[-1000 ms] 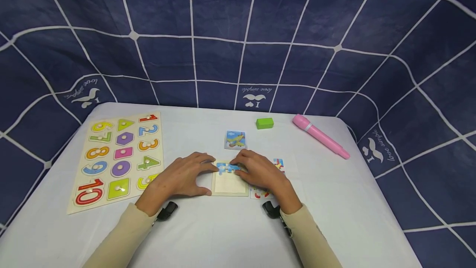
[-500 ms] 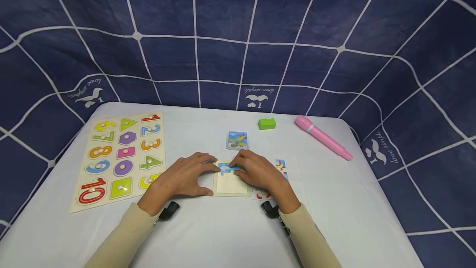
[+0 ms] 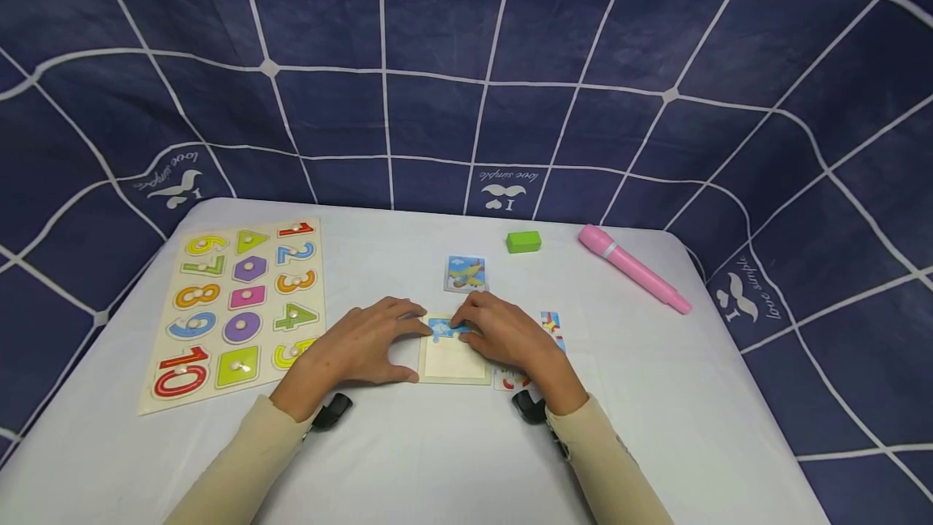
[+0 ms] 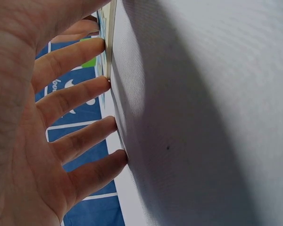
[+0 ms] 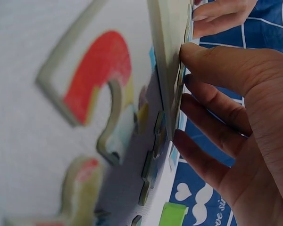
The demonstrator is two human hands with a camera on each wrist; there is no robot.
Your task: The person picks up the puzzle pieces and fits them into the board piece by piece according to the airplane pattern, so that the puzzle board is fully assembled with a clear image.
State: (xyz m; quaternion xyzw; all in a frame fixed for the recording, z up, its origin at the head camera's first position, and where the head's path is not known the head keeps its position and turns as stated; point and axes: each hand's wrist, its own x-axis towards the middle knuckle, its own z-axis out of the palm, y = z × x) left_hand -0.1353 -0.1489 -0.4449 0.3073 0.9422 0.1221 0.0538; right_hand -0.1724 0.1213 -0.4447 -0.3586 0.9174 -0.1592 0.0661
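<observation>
A small wooden puzzle tray [image 3: 455,361] lies on the white table, with blue jigsaw pieces [image 3: 440,329] along its far edge. My left hand [image 3: 362,344] rests at the tray's left side, fingers spread and thumb near the lower left corner. In the left wrist view, fingertips [image 4: 104,45] touch the tray's edge. My right hand [image 3: 510,336] pinches a blue jigsaw piece [image 3: 462,331] at the tray's upper right and partly hides it. Its thumb meets the tray's top in the right wrist view. Loose jigsaw pieces [image 3: 551,322] lie beside and partly under the right hand.
Beyond the tray lies a square airplane picture [image 3: 466,273]. A green block [image 3: 523,242] and a pink marker-shaped stick [image 3: 634,269] are at the back right. A number-and-shape peg board [image 3: 236,306] occupies the left side. A blue curtain [image 3: 430,120] surrounds the table's back.
The right hand's blue piece has slid against the piece on its left, and the gap between them has closed. The left hand keeps its place at the tray.
</observation>
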